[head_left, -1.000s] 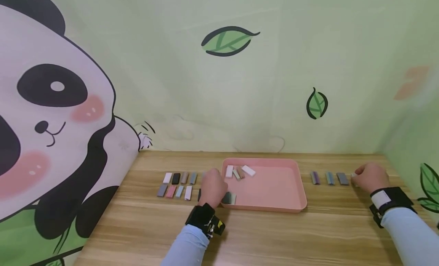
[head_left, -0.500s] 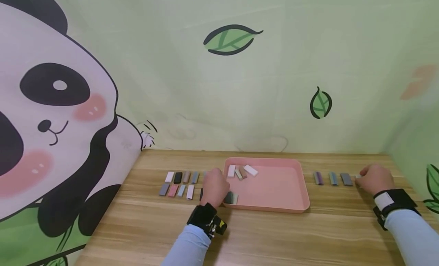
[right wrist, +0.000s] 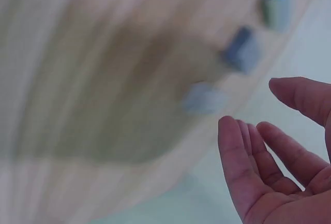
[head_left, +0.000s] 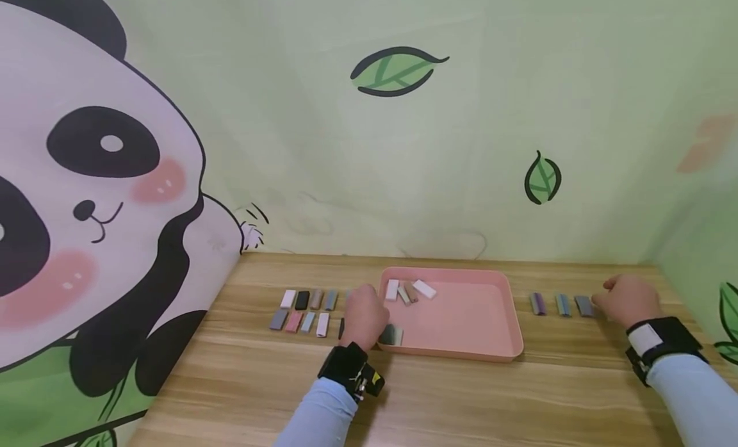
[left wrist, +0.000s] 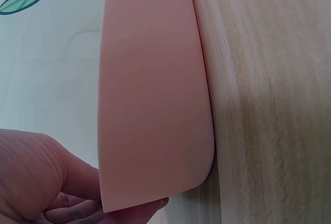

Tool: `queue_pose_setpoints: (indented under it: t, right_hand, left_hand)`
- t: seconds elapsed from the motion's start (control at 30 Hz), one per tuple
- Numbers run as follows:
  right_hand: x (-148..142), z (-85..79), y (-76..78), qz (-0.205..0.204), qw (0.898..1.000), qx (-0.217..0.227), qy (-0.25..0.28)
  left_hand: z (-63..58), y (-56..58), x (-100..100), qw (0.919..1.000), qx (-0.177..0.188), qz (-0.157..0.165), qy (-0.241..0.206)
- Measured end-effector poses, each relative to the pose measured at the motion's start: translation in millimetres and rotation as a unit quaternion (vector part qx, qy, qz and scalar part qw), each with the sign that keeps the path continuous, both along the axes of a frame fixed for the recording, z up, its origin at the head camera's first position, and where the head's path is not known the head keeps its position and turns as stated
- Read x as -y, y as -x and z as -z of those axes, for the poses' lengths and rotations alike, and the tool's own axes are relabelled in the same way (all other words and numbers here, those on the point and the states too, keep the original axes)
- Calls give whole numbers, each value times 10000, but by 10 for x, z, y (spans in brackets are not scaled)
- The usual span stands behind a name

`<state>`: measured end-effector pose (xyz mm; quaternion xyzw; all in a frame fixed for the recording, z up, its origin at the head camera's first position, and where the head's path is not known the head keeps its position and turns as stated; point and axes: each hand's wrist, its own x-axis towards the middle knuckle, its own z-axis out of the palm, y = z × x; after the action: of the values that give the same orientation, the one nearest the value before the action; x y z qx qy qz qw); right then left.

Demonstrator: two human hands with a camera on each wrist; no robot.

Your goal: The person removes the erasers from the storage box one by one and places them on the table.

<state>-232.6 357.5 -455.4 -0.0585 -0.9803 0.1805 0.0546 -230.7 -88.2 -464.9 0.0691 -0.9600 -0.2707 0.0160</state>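
At its left end, the pink tray is held by my left hand; the left wrist view shows thumb and fingers round the tray's corner. My right hand is at the right end of a row of small blocks. Thumb and fingers stand apart in the right wrist view, with nothing between them. A small pale block lies on the wood close to the fingertips, hidden by the hand in the head view. Beside it are a grey block, a blue-green block and a purple block.
Several small blocks lie in the tray, among them a white block and a dark block. Two rows of blocks, including a pink block, lie left of the tray. A printed cloth wall borders the wooden table.
My right hand has let go of the pale block and drawn slightly away from it. The left hand stays at the tray. The head view has shifted a little.
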Motion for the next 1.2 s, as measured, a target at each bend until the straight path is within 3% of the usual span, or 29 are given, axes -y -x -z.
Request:
queue_pose_setpoints:
  t: [0.3, 0.53, 0.73, 0.93, 1.2]
  right_hand:
    - [802, -364, 145, -778, 9954, -374, 424]
    - [1494, -515, 212, -1365, 9869, -106, 856]
    - [2068, -405, 294, -1620, 9816, 454, 898]
    - [2430, -215, 353, -1689, 9779, 995, 727]
    - [2651, 173, 577, -1751, 9784, 893, 634]
  left_hand:
    - [-12, 5, 44, 9999, -79, 74, -67]
    - [-20, 30, 68, 9996, -199, 193, -21]
    - [-13, 46, 83, 9995, -155, 240, -102]
    - [13, 23, 83, 9996, -108, 225, -150]
    - [17, 11, 85, 9995, 159, 45, -285]
